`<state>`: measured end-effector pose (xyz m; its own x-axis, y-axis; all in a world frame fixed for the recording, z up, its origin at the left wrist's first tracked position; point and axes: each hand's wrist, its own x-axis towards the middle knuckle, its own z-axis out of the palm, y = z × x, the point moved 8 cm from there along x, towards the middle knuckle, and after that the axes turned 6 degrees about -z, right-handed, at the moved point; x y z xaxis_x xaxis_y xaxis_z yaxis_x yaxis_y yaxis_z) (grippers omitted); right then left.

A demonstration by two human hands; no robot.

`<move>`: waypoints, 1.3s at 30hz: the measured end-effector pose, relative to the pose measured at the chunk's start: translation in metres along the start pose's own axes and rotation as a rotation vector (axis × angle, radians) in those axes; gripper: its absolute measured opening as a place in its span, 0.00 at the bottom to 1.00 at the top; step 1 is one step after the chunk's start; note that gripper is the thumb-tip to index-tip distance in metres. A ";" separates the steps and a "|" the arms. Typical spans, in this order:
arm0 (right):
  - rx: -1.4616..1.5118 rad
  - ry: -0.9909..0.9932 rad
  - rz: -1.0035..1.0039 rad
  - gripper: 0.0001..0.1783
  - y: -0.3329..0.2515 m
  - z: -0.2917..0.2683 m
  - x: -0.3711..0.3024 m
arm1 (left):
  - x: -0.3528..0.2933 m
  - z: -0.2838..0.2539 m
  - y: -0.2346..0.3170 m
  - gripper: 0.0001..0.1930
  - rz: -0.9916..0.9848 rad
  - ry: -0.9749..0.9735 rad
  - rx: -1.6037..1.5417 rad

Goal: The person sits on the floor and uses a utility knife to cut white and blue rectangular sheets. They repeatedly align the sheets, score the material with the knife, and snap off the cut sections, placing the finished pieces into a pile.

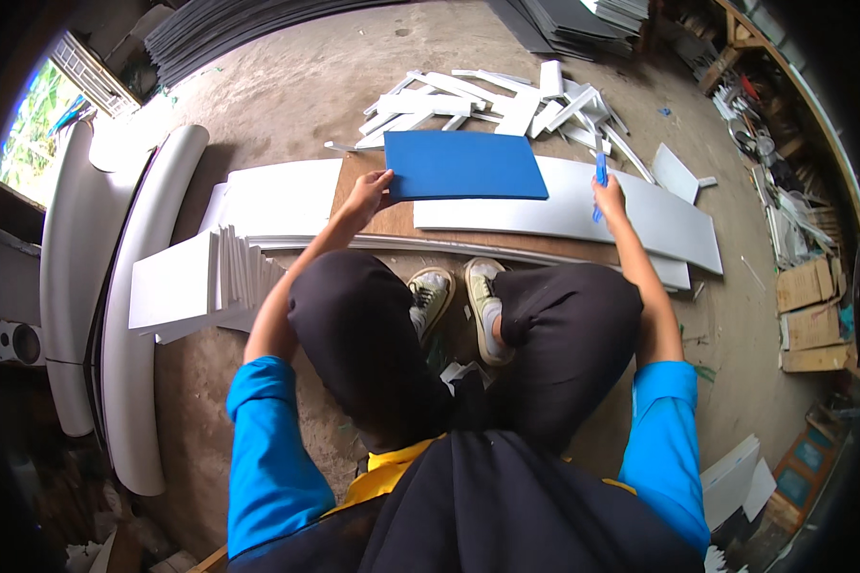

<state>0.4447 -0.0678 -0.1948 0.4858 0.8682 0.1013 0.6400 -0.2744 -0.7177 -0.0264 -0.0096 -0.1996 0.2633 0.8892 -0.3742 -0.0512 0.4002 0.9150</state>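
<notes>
My left hand [369, 194] grips the left edge of a flat blue rectangular board [463, 166], its thumb on the top face. The board is held over a low brown wooden board [392, 222] and a long white foam-like sheet [631, 205]. To the right, my right hand [610, 196] is closed around a blue utility knife [600, 172], whose thin blade points away from me. The knife is apart from the blue board. Left of the brown board lies another white sheet [282, 199].
White offcuts [516, 110] are heaped beyond the boards. A stack of white panels [177, 282] stands left of my knees, near large white rolls [129, 363]. Dark sheets [229, 38] lie at the back. Cardboard boxes [812, 301] and clutter line the right side.
</notes>
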 end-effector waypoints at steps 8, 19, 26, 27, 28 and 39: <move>-0.054 0.005 -0.009 0.14 -0.005 -0.031 0.016 | -0.028 -0.002 0.008 0.17 -0.034 -0.016 0.104; -0.280 0.121 -0.400 0.27 -0.018 0.061 0.002 | 0.029 0.031 -0.076 0.16 -0.258 0.003 0.163; -0.173 -0.134 -0.401 0.34 -0.006 0.148 -0.024 | 0.064 0.005 -0.103 0.19 0.258 0.261 0.960; -0.169 -0.146 -0.403 0.34 -0.005 0.149 -0.028 | 0.067 0.008 -0.099 0.20 0.242 0.234 0.860; -0.266 -0.144 -0.409 0.36 -0.004 0.148 -0.030 | 0.070 0.011 -0.093 0.20 0.226 0.210 0.761; -0.311 -0.166 -0.160 0.32 -0.007 0.143 -0.033 | 0.083 0.000 -0.091 0.24 0.153 0.104 0.539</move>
<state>0.3386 -0.0354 -0.2920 0.2785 0.9583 0.0642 0.8623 -0.2201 -0.4560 -0.0002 0.0283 -0.3140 0.1937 0.9562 -0.2193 0.4246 0.1198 0.8974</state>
